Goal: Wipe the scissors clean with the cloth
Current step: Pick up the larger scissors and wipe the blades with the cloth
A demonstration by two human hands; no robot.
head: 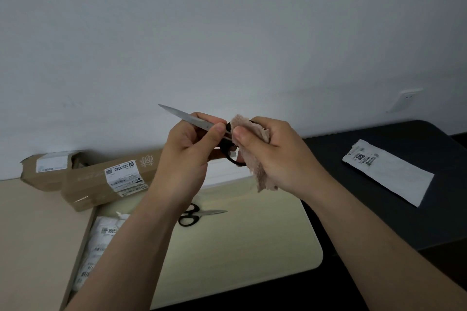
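I hold a pair of scissors in the air, steel blades pointing up and to the left, black handles toward the right. My left hand pinches the blades near the pivot between thumb and fingers. My right hand grips a pinkish-beige cloth and presses it with the thumb against the black handle; part of the handle loop shows below the cloth. A second pair of black-handled scissors lies flat on the pale mat below my left forearm.
A pale green mat covers the table in front of me. Two cardboard parcels with labels lie at the back left. A white labelled bag lies under my left arm. Another white mailer rests on the dark table at right.
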